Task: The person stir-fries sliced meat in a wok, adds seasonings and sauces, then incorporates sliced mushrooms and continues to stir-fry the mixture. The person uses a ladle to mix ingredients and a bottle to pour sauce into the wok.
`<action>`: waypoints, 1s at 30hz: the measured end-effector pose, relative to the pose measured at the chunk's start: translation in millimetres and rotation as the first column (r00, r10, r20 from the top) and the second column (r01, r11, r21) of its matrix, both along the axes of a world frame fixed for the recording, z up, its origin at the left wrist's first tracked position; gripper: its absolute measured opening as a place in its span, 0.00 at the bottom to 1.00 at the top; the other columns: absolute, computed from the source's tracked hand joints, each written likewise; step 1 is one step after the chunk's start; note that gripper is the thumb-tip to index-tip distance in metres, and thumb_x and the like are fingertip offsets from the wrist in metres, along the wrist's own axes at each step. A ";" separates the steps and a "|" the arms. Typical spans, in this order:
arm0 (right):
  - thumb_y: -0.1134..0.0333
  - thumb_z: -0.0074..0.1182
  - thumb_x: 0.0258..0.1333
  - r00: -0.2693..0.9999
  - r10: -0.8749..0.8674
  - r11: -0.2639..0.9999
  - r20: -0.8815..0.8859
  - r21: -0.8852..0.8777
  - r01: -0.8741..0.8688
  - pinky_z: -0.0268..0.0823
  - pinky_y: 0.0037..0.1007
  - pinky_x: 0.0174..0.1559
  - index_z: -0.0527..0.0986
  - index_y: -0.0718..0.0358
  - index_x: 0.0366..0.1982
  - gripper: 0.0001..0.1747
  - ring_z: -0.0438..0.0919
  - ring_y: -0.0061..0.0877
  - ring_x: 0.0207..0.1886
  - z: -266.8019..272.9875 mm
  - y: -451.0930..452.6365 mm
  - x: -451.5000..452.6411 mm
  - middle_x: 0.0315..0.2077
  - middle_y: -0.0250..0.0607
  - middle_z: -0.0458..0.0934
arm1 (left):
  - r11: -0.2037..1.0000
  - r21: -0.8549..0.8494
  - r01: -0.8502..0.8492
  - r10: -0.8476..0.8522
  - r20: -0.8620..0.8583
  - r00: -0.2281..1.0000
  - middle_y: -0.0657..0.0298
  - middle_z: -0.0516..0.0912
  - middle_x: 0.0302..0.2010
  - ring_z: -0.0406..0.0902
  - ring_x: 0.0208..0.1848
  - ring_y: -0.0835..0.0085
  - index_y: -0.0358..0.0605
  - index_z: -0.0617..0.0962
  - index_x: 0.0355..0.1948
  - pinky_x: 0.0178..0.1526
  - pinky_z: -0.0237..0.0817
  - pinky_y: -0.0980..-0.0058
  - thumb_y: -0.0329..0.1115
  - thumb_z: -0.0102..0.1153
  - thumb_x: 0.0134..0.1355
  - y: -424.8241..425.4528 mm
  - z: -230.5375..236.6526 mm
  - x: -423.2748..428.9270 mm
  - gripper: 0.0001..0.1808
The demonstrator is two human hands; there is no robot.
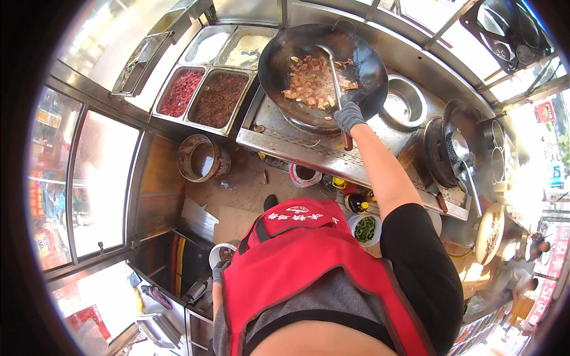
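Observation:
My right hand (349, 115), in a grey glove, grips a long metal ladle (335, 78) above its wooden handle end. The ladle's head rests inside a large dark wok (372, 95) on the stove, at the far side of the sliced meat (307, 82). Pale pieces lie among the slices, and haze hangs over them. Low at my left side, my left hand (220, 270), also gloved in grey, holds a white bowl (215, 256) by its edge. Some brownish food shows inside it; my apron (294, 249) hides part of the bowl.
Left of the wok stand metal trays of red chopped food (182, 93) and dark minced food (220, 98). A steel basin (421, 104), a second wok (463, 118) and a cleaver (438, 198) are rightward. A bucket (181, 162) and a bowl of greens (376, 240) sit below.

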State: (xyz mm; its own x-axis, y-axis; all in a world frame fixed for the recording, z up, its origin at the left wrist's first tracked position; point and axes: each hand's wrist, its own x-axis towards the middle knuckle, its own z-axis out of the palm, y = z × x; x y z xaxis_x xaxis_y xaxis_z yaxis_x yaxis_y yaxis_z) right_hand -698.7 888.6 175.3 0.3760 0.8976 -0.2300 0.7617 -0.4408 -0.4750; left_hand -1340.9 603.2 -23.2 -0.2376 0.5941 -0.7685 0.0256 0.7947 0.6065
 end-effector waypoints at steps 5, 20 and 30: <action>0.65 0.48 0.50 0.968 0.237 0.957 0.083 -0.192 -0.218 0.69 0.42 0.46 0.57 0.54 0.63 0.36 0.78 0.49 0.40 21.2 -87.1 -7.9 0.33 0.59 0.78 | 1.000 -0.020 0.019 -0.019 0.016 1.000 0.56 0.81 0.39 0.78 0.31 0.68 0.36 0.80 0.41 0.38 0.72 0.72 0.21 0.56 0.56 5.1 -5.8 -0.9 0.11; 0.67 0.54 0.51 0.979 -0.190 0.975 -0.068 -0.126 0.180 0.69 0.37 0.48 0.57 0.63 0.64 0.38 0.79 0.44 0.42 -6.6 -102.4 12.7 0.42 0.59 0.77 | 0.996 -0.020 0.086 -0.087 -0.038 0.996 0.57 0.81 0.38 0.78 0.31 0.69 0.36 0.80 0.41 0.37 0.72 0.72 0.22 0.55 0.57 36.0 12.1 -21.9 0.10; 0.66 0.51 0.50 0.993 0.115 0.985 0.029 -0.135 -0.110 0.69 0.39 0.47 0.59 0.61 0.63 0.36 0.78 0.48 0.43 4.8 -124.6 15.4 0.37 0.61 0.77 | 0.992 -0.029 0.122 -0.122 0.017 0.992 0.58 0.81 0.37 0.78 0.31 0.70 0.37 0.80 0.41 0.37 0.72 0.73 0.22 0.55 0.57 35.7 -13.0 7.7 0.10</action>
State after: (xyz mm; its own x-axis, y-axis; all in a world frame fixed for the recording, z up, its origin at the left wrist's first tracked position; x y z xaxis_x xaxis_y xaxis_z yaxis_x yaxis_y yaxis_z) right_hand -683.3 764.0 180.0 0.2844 0.8972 -0.3379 0.8261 -0.4082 -0.3886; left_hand -1333.3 638.8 -36.3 -0.1528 0.5950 -0.7890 0.1145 0.8037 0.5839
